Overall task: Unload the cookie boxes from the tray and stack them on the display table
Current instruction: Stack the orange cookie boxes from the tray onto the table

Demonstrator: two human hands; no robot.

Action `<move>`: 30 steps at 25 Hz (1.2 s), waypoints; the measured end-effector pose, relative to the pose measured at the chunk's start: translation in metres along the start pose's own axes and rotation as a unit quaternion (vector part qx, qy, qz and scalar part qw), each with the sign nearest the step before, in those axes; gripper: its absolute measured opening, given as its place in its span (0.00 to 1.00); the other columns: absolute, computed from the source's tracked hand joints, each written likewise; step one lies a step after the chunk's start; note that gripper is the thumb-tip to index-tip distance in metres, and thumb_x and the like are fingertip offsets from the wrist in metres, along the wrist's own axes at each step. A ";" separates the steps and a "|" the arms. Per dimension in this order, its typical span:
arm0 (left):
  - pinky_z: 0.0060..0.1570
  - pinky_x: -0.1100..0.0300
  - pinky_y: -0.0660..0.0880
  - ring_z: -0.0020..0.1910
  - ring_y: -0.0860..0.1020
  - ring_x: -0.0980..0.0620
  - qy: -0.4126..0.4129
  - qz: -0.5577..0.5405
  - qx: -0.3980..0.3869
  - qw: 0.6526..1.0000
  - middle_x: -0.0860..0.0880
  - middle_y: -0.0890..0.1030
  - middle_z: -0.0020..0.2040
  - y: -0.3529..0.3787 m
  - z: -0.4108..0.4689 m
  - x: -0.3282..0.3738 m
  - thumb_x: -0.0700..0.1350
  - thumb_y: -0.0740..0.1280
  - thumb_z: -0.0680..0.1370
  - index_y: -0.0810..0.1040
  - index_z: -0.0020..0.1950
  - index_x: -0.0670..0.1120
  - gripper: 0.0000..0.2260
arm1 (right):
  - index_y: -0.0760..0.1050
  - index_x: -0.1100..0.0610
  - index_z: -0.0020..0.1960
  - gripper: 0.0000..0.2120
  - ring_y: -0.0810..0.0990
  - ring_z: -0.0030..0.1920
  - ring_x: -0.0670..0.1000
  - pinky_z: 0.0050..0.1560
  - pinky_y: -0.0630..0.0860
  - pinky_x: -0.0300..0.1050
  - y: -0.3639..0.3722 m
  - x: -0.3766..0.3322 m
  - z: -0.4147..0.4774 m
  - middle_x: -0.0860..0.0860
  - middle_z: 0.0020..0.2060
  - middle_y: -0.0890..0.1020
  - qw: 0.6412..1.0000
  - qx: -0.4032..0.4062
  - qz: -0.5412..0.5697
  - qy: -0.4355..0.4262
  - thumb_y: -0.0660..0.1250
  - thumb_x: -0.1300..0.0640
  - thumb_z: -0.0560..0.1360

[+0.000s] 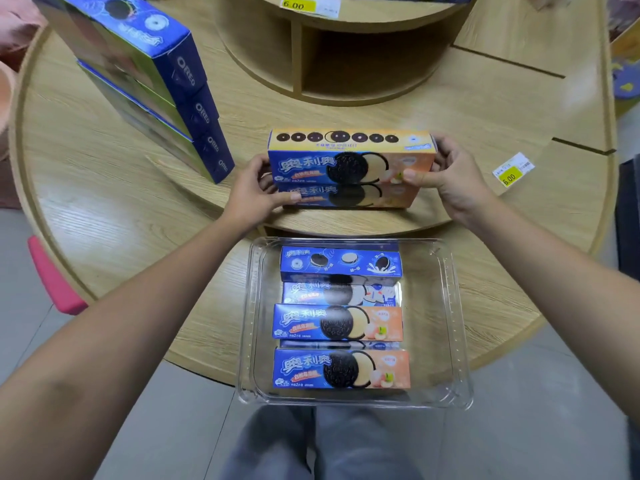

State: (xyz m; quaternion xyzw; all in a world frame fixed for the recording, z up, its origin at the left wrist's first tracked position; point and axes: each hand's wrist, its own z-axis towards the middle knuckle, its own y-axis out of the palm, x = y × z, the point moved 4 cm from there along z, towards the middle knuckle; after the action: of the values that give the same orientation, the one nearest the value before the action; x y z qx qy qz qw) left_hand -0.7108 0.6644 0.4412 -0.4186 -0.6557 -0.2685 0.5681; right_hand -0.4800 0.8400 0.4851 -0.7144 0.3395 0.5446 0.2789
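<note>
Wooden round tabletop (450, 112) carries the stack: left hand (254, 192) and right hand (446, 178) each close their grip on an end of the top cookie box (349, 157) — placing step. Next, release, then reach near to the clear tray (446, 327) — four boxes remain.

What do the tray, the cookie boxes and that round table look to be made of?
The tray looks like thin clear plastic: the floor and table show through its glossy walls. The cookie boxes seem to be printed cardboard with a slight sheen and sharp folded edges. The table shows pale wood grain, though whether solid wood or laminate is unclear.
</note>
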 end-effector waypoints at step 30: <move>0.53 0.66 0.77 0.51 0.79 0.62 -0.011 0.017 -0.021 1.000 0.52 0.78 0.55 -0.009 -0.008 0.005 0.30 0.68 0.71 0.69 0.61 0.45 0.21 | 0.51 0.53 0.73 0.46 0.75 0.48 0.51 0.48 0.69 0.40 0.001 -0.004 -0.014 0.46 0.44 0.75 0.917 -0.016 -0.391 -0.081 0.76 0.60 0.65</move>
State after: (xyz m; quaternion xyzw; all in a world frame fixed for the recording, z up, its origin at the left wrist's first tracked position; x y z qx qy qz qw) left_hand -0.7146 0.6541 0.4486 -0.4444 -0.6493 -0.2676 0.5561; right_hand -0.4730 0.8293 0.4922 -0.7483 0.0001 0.4531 0.4845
